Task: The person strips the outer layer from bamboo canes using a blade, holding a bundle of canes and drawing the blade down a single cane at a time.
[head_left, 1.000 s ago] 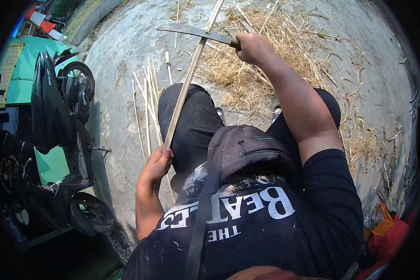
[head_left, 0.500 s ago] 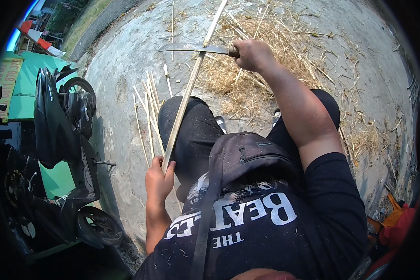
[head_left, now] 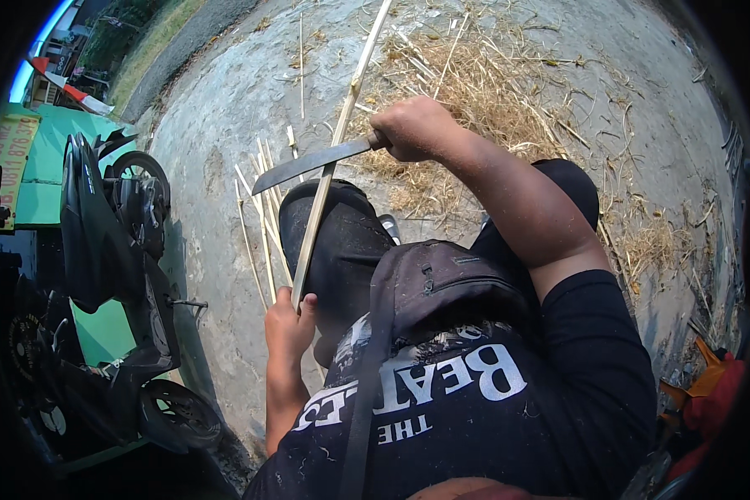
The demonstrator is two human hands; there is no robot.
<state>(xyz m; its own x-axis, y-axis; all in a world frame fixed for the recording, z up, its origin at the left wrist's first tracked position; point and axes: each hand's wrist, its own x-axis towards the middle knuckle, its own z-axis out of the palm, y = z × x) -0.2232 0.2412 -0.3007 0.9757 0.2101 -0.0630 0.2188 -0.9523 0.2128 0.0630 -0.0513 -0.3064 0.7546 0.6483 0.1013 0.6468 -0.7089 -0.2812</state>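
Observation:
A long pale bamboo strip slants from beside my left thigh up past the top edge of the picture. Its lower end is in my left hand, with the fingers wrapped round it and the thumb alongside. My right hand is closed on the handle of a machete. The long blade, tip to the left, crosses over the strip near my left knee. Several thin split strips lie on the ground left of my knee.
A heap of curly shavings spreads over the concrete ground ahead of me. At the left stands a dark motorbike by a green panel. A black bag hangs across my front. Something orange and red lies at the lower right.
My right hand has brought the machete down along the strip, nearer to my knee, and the blade now tilts with its tip lower. My left hand keeps its hold on the strip.

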